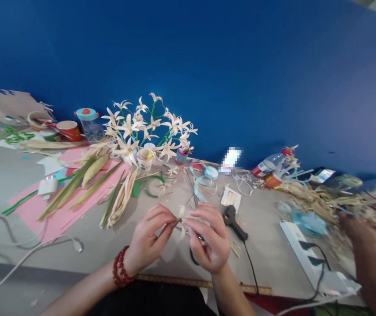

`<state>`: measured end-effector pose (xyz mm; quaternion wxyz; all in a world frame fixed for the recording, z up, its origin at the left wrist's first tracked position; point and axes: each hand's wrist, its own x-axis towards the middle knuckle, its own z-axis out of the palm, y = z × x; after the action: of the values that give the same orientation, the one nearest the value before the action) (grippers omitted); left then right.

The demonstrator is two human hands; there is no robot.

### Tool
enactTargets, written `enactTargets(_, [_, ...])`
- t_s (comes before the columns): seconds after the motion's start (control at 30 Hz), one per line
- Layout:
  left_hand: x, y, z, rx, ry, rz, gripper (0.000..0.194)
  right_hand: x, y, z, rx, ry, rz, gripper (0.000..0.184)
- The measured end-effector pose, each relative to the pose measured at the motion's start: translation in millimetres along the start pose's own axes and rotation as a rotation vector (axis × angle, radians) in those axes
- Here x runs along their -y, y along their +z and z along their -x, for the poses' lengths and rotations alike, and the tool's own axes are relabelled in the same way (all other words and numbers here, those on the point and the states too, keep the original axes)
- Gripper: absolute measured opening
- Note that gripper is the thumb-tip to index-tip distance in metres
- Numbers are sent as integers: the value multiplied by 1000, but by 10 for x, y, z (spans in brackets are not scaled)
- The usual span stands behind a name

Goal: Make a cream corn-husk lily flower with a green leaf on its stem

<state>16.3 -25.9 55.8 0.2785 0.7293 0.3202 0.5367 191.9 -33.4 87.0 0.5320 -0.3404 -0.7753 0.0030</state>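
Note:
Above the front of the table, my left hand (155, 232), with a red bead bracelet (121, 267) at its wrist, pinches the green middle of a small pale husk flower (182, 231). My right hand (210, 237) has its fingertips closed on the flower's other side. Pale petals show above and below the fingertips. Partly hidden beneath my right hand is a dark loop (193, 258), perhaps a scissor handle. A black glue gun (235, 224) lies just to the right. Finished-looking husk flowers (128, 127) on green stems stand in cups at the back.
Pink paper sheets (72, 215) bearing corn husks (76, 184) cover the left side. A white power strip (306, 254) and a bottle (268, 164) are on the right. Another person's hands (359, 228) work among husks at far right. A wooden ruler (174, 279) lines the front edge.

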Motion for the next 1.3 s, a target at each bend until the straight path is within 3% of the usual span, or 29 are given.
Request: enactTargets(1.3, [22,19,28,-18,-5,15,14,-35,-34,-15,60,-143,111,33])
